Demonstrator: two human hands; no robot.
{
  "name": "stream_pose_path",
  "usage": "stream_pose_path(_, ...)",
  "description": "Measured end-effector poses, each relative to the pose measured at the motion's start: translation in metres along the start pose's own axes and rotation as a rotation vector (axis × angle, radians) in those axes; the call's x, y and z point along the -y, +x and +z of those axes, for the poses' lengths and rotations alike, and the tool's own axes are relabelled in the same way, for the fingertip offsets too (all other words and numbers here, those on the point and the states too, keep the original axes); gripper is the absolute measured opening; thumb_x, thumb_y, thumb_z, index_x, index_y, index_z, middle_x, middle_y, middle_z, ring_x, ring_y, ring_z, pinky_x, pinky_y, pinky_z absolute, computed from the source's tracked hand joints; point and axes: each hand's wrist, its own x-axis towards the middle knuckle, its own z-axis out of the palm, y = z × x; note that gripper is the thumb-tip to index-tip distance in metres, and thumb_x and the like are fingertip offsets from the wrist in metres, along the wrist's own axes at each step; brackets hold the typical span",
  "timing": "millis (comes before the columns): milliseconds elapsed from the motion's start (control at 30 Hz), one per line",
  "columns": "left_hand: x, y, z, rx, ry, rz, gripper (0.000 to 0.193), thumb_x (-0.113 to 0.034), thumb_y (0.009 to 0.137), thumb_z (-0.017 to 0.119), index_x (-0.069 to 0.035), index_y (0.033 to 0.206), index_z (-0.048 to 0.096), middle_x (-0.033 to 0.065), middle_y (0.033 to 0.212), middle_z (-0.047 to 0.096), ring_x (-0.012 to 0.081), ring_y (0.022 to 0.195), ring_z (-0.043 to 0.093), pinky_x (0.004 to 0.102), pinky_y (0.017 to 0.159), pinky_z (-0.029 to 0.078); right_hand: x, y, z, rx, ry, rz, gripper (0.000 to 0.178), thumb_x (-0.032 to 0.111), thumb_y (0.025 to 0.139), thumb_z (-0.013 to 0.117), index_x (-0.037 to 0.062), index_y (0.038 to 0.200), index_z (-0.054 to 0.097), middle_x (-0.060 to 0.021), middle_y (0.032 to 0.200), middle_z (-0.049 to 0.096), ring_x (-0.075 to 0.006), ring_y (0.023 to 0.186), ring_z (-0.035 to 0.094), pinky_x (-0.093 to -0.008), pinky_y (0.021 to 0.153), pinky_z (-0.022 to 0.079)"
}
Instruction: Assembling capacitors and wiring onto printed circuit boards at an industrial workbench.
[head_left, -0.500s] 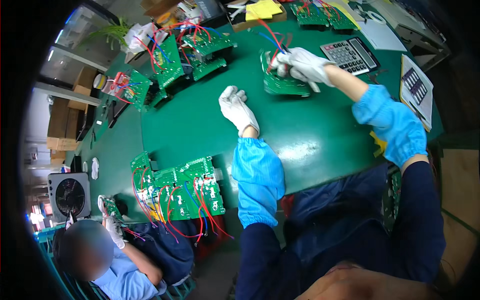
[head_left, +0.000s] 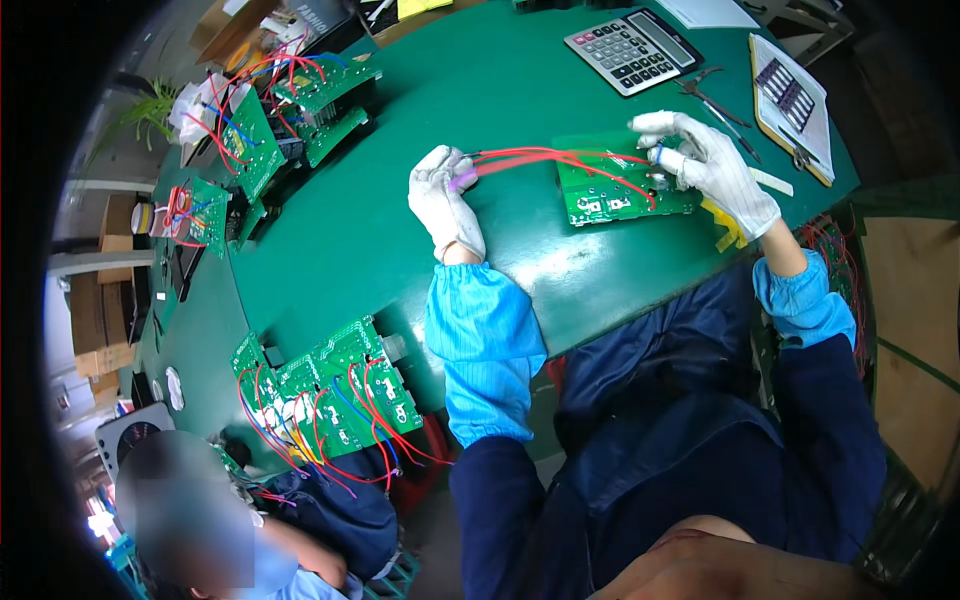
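Workroom, far left: grey-cased fan (head_left: 125,430); stacked brown cartons (head_left: 98,320); leafy plant (head_left: 150,112); seated co-worker in a pale blue sleeve (head_left: 290,583) at the near end. Green table (head_left: 330,240) spanning the rest.

Upper left: cluster of green circuit boards (head_left: 255,145), red and blue wires attached; wired, by the look of them, though whether finished or waiting I cannot say. Behind them, dark box (head_left: 325,20), pale lettering on its side.

Lower left: second group of boards (head_left: 335,385), side by side at the table edge; likewise wired, wire ends hanging loose. White printed symbols, too small to make out.

Centre: left hand (head_left: 440,205), white glove, fingers curled closed around the ends of several red wires (head_left: 530,155); one purple tip, blurred.

Centre right: single board (head_left: 590,185), on the table between both hands, the wires leading from its right part. Judged part-way: leads on, far ends bunched; what remains cannot be told. White markings, illegible.

Right: right hand (head_left: 710,170), white glove, thumb and fingers partly spread at the board's right end; whether they pinch a wire, I cannot tell. Calculator (head_left: 635,50), brand unreadable; pliers (head_left: 693,88); clipboard (head_left: 803,158), its sheet printed with a dark grid.
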Motion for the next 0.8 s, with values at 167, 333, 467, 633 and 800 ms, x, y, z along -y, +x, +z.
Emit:
stream_pose_path(167, -0.007, -0.003, 0.007, -0.063, 0.131, 0.034, 0.022, 0.003, 0.084, 0.049, 0.005, 0.103, 0.06, 0.0187, 0.089, 0.067, 0.0183, 0.058, 0.062, 0.0227, 0.047, 0.047, -0.018, -0.018, -0.004, -0.166, 0.105, 0.012, 0.037, 0.021, 0.092, 0.063, 0.0101, 0.126, 0.058, -0.0057, 0.104, 0.068, -0.0087, 0.061, 0.057, -0.0241, 0.059, 0.048)
stream_pose_path(333, -0.019, -0.006, 0.009, -0.107, 0.081, -0.038, 0.021, 0.005, 0.081, 0.051, 0.004, 0.101, 0.06, 0.0172, 0.086, 0.065, 0.0144, 0.052, 0.053, 0.0203, 0.043, 0.038, -0.025, -0.038, 0.013, -0.202, 0.096, 0.009, 0.032, 0.026, 0.093, 0.063, 0.0081, 0.12, 0.062, -0.0065, 0.099, 0.066, -0.0125, 0.065, 0.057, -0.0267, 0.061, 0.048)
stream_pose_path(467, -0.027, -0.003, 0.0, -0.183, 0.191, 0.249, 0.022, -0.005, 0.087, 0.048, 0.004, 0.104, 0.06, 0.0156, 0.088, 0.065, 0.0169, 0.064, 0.06, 0.0254, 0.056, 0.046, 0.001, -0.044, 0.035, -0.239, -0.275, -0.243, 0.05, 0.022, 0.084, 0.071, 0.0133, 0.131, 0.055, -0.0124, 0.116, 0.061, -0.0251, 0.083, 0.067, -0.0347, 0.068, 0.054)
stream_pose_path(633, -0.041, -0.024, -0.004, -0.171, 0.242, 0.533, 0.025, -0.013, 0.091, 0.05, 0.003, 0.108, 0.058, 0.0161, 0.099, 0.064, 0.0193, 0.078, 0.063, 0.0291, 0.067, 0.05, -0.003, -0.04, 0.051, -0.144, -0.564, -0.398, 0.042, 0.01, 0.082, 0.061, 0.0146, 0.124, 0.058, -0.0073, 0.093, 0.056, -0.0258, 0.074, 0.063, -0.0388, 0.062, 0.052)
stream_pose_path(800, -0.064, -0.067, 0.029, -0.027, 0.315, 0.429, 0.029, -0.017, 0.093, 0.053, 0.003, 0.113, 0.058, 0.0144, 0.107, 0.063, 0.0208, 0.093, 0.062, 0.032, 0.08, 0.05, -0.017, -0.047, 0.048, -0.206, -0.417, -0.613, 0.031, 0.0, 0.067, 0.061, 0.009, 0.096, 0.068, -0.0064, 0.09, 0.059, -0.0271, 0.072, 0.062, -0.0363, 0.061, 0.052)
